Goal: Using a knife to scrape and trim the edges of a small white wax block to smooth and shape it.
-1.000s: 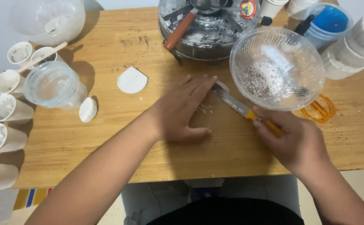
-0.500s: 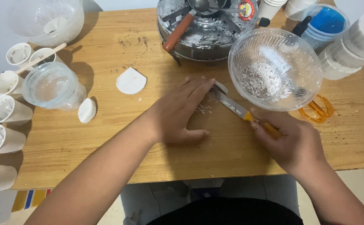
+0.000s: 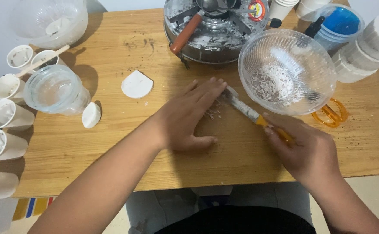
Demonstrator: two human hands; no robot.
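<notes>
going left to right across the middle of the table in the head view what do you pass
White paper cup → clear plastic jar → small white piece → left hand → knife → right hand

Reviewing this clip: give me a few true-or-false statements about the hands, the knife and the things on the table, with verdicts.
1. The right hand holds a knife by its orange handle. True.
2. The left hand is lifted clear of the wooden table. False: it lies flat on the table, fingers beside the knife blade.
3. A clear glass bowl with white shavings inside stands behind the knife. True.
4. The orange scissors are in the left hand. False: they lie on the table, partly under the glass bowl.
5. Two white pieces lie loose on the table to the left of the left hand. True.
</notes>
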